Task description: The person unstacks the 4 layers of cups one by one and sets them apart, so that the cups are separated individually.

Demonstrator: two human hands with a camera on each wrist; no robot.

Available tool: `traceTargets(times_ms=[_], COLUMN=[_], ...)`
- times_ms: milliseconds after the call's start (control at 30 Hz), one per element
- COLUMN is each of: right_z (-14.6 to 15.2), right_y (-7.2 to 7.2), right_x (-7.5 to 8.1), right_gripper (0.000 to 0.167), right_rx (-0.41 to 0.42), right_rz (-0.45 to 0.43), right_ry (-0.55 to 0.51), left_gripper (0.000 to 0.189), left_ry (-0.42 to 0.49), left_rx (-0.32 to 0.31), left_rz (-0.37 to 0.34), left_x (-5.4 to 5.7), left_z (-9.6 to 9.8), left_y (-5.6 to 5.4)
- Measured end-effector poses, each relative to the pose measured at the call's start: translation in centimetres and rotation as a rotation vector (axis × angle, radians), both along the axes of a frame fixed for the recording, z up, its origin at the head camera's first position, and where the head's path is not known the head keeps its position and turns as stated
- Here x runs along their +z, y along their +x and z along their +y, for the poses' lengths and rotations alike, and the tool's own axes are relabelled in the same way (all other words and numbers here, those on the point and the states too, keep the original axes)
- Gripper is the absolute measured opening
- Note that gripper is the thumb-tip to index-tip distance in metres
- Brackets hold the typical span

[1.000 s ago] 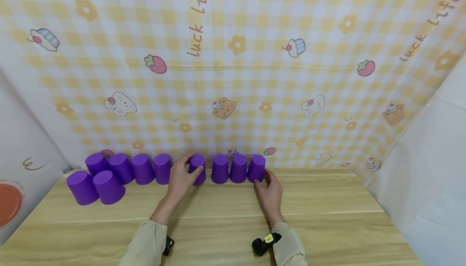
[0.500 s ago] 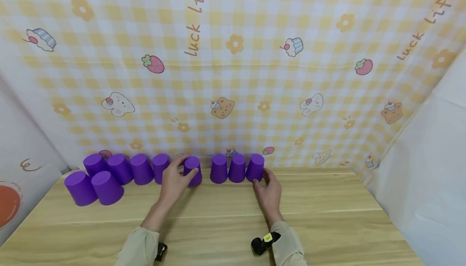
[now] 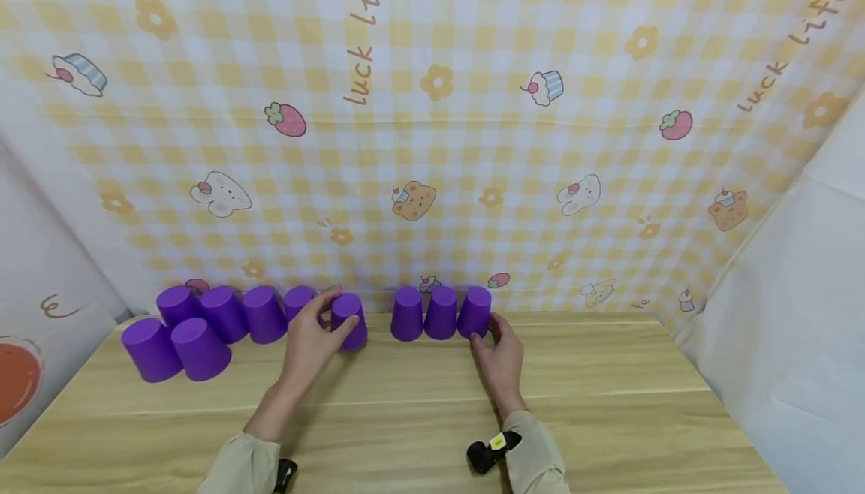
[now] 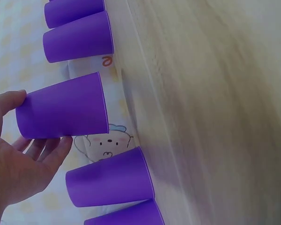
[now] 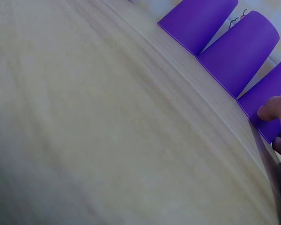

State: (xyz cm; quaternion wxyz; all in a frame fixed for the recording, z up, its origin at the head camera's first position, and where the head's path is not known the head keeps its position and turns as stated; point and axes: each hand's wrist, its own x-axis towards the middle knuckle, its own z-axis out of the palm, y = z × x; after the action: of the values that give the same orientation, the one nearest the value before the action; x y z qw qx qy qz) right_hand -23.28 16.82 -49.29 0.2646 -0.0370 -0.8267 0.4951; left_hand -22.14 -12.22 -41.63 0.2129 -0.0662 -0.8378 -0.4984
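Note:
In the head view, my left hand [image 3: 312,344] holds an upside-down purple cup [image 3: 350,323] between thumb and fingers. The left wrist view shows this cup [image 4: 63,107] with its rim a little above the table, apart from its neighbours. My right hand [image 3: 500,362] grips the low part of the rightmost purple cup [image 3: 475,314], thumb at the front. Beside that cup stand two more, a middle cup [image 3: 441,314] and a left one [image 3: 407,315]. In the right wrist view the thumb [image 5: 274,108] lies on the cup's side; the other fingers are partly hidden.
Several upside-down purple cups [image 3: 265,315] stand at the left along the back wall, with two in front, one of them a near cup [image 3: 201,350]. A checked cloth [image 3: 473,141] covers the back wall. The wooden table [image 3: 405,411] spreads below the hands.
My left hand has moved left with its cup, widening the gap to the three cups on the right. The right hand has stayed at the rightmost cup.

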Motion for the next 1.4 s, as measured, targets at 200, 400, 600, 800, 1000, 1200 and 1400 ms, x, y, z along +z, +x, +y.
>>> traceTargets(times_ms=[200, 400, 600, 800, 1000, 1200, 1400], right_z=[0.0, 0.0, 0.0, 0.1, -0.1, 0.0, 0.0], right_y=[0.2, 0.1, 0.1, 0.0, -0.1, -0.2, -0.2], right_x=[0.2, 0.1, -0.1, -0.2, -0.1, 0.0, -0.1], right_gripper=[0.047, 0.046, 0.046, 0.046, 0.046, 0.045, 0.044], right_rx=[-0.007, -0.008, -0.006, -0.004, -0.001, -0.011, -0.015], right_rz=[0.000, 0.001, 0.006, 0.016, 0.017, 0.028, 0.027], right_ry=[0.002, 0.012, 0.009, 0.017, 0.001, -0.011, -0.005], left_gripper=[0.050, 0.047, 0.047, 0.048, 0.049, 0.050, 0.052], left_ry=[-0.028, -0.010, -0.011, -0.023, -0.063, -0.096, -0.148], left_rx=[0.015, 0.009, 0.045, 0.088, 0.137, 0.165, 0.170], left_rz=[0.030, 0.012, -0.022, -0.021, -0.024, -0.061, -0.069], left_x=[0.1, 0.5, 0.5, 0.6, 0.6, 0.9, 1.4], left_z=[-0.6, -1.2, -2.0, -2.9, -4.3, -5.8, -7.1], left_y=[0.4, 1.1, 1.7, 2.1, 2.5, 3.2, 3.9])
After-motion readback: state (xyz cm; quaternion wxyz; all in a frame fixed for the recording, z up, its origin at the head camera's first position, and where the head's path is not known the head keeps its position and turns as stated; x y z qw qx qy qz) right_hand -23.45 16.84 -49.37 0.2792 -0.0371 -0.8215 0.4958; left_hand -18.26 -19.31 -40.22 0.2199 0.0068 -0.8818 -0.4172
